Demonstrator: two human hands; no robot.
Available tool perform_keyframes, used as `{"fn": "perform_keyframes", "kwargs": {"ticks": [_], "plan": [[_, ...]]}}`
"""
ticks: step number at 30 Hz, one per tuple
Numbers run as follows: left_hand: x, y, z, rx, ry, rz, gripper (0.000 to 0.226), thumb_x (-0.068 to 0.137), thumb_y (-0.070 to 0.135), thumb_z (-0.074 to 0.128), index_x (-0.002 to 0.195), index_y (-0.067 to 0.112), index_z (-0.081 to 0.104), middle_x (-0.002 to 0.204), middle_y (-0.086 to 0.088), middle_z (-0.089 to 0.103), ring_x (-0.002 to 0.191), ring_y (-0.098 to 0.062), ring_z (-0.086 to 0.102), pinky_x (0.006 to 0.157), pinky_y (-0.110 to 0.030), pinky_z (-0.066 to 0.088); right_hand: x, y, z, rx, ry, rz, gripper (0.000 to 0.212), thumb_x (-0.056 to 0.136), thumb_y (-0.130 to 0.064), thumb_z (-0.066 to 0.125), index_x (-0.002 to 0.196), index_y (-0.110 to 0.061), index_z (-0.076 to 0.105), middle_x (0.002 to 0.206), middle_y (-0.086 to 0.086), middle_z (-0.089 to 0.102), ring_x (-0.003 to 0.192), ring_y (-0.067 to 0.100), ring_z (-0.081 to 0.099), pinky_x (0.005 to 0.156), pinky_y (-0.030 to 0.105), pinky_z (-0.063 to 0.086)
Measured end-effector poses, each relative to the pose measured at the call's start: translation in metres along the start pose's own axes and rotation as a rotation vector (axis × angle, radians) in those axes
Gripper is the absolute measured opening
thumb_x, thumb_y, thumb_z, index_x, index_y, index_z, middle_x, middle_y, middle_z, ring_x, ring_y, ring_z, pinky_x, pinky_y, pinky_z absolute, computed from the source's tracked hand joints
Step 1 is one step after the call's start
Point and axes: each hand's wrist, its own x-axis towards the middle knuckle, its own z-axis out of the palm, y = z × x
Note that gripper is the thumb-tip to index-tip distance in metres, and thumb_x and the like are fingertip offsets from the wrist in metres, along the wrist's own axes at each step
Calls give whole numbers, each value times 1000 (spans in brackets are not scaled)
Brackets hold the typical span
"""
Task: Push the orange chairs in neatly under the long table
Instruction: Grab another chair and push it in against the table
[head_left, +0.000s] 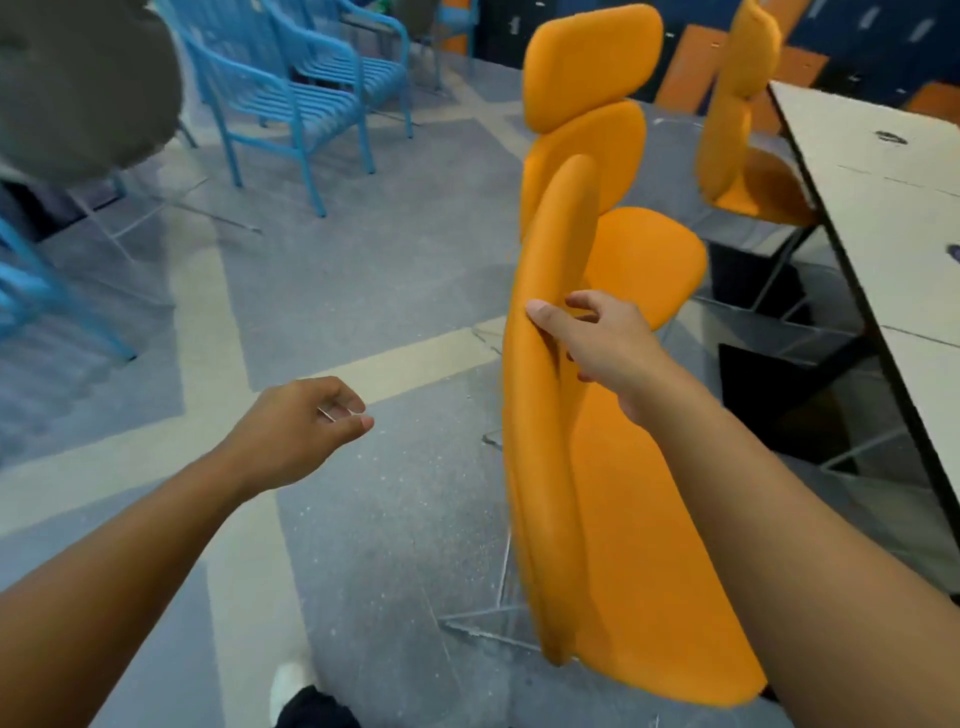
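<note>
Right hand (597, 343) grips the nearest moulded orange plastic chair (623, 493) by its backrest, thumb behind. Left hand (306, 421) floats loosely curled, holding nothing.

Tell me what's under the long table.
Metal legs, shadowed floor and the front of the farthest orange chair's seat show under the long table. The table hides whatever lies farther in.

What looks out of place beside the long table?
Two orange chairs stand pulled out, seats clear of the table: the near chair, whose backrest the right hand grips, and the middle chair behind it.
</note>
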Motion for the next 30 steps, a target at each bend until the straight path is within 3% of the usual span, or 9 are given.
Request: {"fn": "perform_keyframes", "kwargs": {"ticks": [6,9,11,13,16,19,22,25,30], "plan": [[65,-15,-48,50,-145,175,22,86,39,68,100,23,68,93,8,68,85,-7,62,64,-21,43,-14,-21,26,-40,103,82,101,59,-76,75,144,-26,50,131,-4,60,110,19,62,93,45,56],[93,-4,-60,71,-165,301,22,86,39,68,102,23,67,91,8,68,87,-12,63,67,-22,42,-21,-25,34,-48,129,97,73,73,-65,75,134,-29,57,116,-12,64,97,10,64,78,31,56],[114,10,-63,54,-191,406,23,86,39,69,103,25,66,92,9,68,89,-11,62,71,-25,42,-25,-27,38,-51,166,110,49,82,-54,73,125,-35,60,106,-18,62,86,0,60,65,19,47],[135,27,-61,38,-211,504,25,86,39,69,106,24,65,93,8,68,92,-12,62,75,-27,41,-25,-28,40,-78,186,121,45,85,-51,72,126,-37,60,110,-16,62,86,-2,58,67,20,46],[169,58,-50,2,-252,633,30,87,38,68,111,21,63,97,4,66,94,-15,61,77,-28,42,-20,-27,43,-85,220,148,49,81,-54,72,127,-39,63,114,-16,68,94,4,64,84,35,55],[193,91,-37,-30,-261,758,34,87,38,68,114,19,62,103,1,63,98,-14,58,79,-25,39,-16,-24,44,-94,214,173,71,68,-68,69,134,-42,59,119,-17,67,103,8,65,93,42,55],[215,122,-26,-27,-227,910,34,87,36,69,114,18,63,107,1,61,103,-15,56,82,-25,39,-11,-23,43,-102,219,200,70,75,-64,72,140,-44,54,127,-18,63,105,4,62,90,30,51],[233,146,-18,-2,-205,1019,34,87,35,69,116,18,64,115,-3,60,111,-18,54,91,-32,41,-11,-26,42,-98,220,227,51,82,-54,73,129,-51,55,114,-32,60,95,-8,59,79,16,45],[258,175,1,74,-310,1191,34,89,48,61,112,23,67,118,2,64,111,-19,55,93,-43,44,-15,-33,44,-87,239,316,60,80,-54,74,133,-59,46,101,-37,54,87,-16,56,68,6,42]]}}
